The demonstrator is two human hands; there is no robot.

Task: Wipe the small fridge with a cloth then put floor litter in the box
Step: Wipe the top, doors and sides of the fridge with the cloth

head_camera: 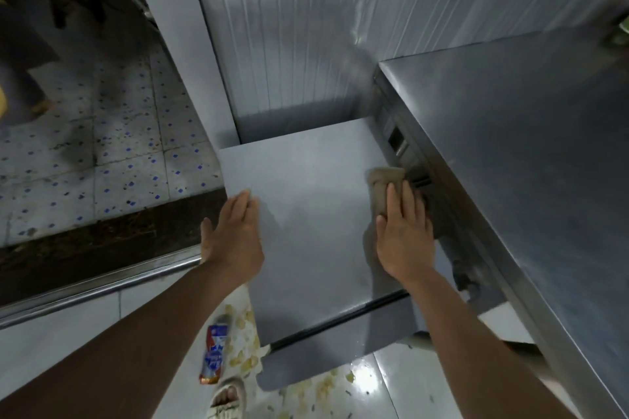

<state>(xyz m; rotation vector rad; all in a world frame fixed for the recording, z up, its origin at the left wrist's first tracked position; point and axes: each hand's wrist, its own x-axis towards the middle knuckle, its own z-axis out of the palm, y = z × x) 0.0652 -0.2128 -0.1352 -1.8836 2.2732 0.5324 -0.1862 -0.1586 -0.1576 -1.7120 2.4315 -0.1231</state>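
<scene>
Head view, only one cam: the person stands over the small fridge w/ both arms reaching down onto its flat grey top. Task looks to be in its 1st half, i.e. wiping underway, floor pickup not yet begun. Right hand lies flat, fingers fairly straight, pressing the cloth onto the fridge top near its right edge, about midway front to back; the tan cloth sticks out ahead of the fingertips and partly under the palm, so it's directly beneath and just beyond that hand, close beside the steel counter that flanks the fridge. Left hand is spread wide, holding nothing, resting on the fridge top's left edge w/ fingers on the surface and thumb hanging off the side, probably bracing. How much of the top is already wiped can't be told; the surface looks evenly dull, some sheen toward the front edge. Front/door face shows below the front edge, no sign either way of wiping there. What's left, by my read: rest of the wipe, then the litter. Litter on the floor at the fridge's front left corner: a snack wrapper and scattered pale scraps, next to a sandalled foot. The box isn't in view.
</scene>
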